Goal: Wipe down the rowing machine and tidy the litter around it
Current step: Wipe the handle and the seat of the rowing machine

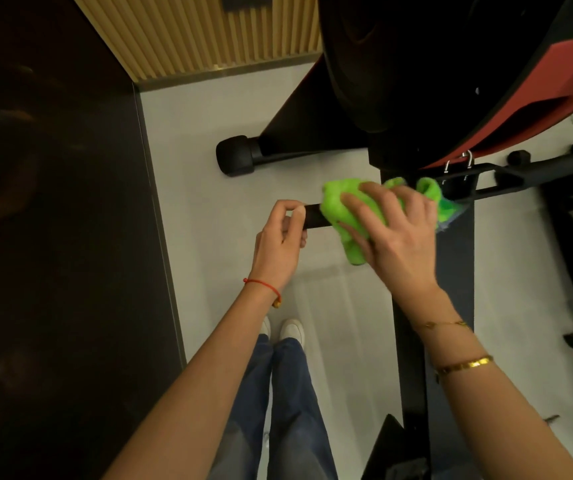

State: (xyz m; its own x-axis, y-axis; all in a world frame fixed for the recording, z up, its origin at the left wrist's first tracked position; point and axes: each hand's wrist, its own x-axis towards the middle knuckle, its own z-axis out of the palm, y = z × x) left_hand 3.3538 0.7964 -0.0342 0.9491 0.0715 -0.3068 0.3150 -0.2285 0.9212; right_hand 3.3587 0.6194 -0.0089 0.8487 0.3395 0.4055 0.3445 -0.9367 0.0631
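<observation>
The black and red rowing machine (416, 81) fills the upper right, its rail (413, 358) running down toward me. My left hand (280, 244) grips the left end of the black pull handle (312, 216). My right hand (396, 233) presses a bright green cloth (338, 206) around the handle just right of the left hand. Part of the cloth sticks out beyond my right hand near the handle's hook (467, 161). The middle of the handle is hidden under cloth and hand.
A black front foot with a rubber end cap (235, 155) lies on the pale floor (209, 133). A dark glossy wall (53, 220) runs along the left. Slatted wood panelling (191, 32) is at the top. A footrest frame (537, 171) is on the right.
</observation>
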